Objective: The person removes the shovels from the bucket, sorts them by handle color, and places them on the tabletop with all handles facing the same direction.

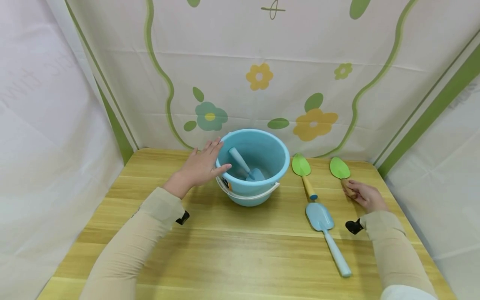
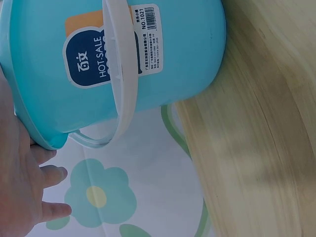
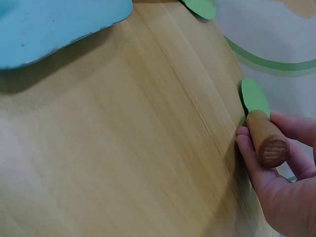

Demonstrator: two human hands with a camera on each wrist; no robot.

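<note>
Hands working at the bucket and a trowel

The left hand (image 1: 200,166), fingers straight, is pressing the blue bucket (image 1: 258,183); the right hand (image 1: 365,196) is curling around the green trowel (image 1: 342,171) near the table's right edge.

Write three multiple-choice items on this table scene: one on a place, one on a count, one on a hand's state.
1. Where does the small blue trowel lie?
A. inside the bucket
B. on the table
C. in the left hand

2. How many green-bladed trowels are there?
A. one
B. two
C. three

3. What is the right hand doing?
A. resting flat
B. holding a wooden handle
C. lifting the bucket

Answers:
1. A, it leans inside the blue bucket.
2. B, the yellow-handled green trowel and the wooden-handled green trowel.
3. B, the fingers curl round the wood.
</note>
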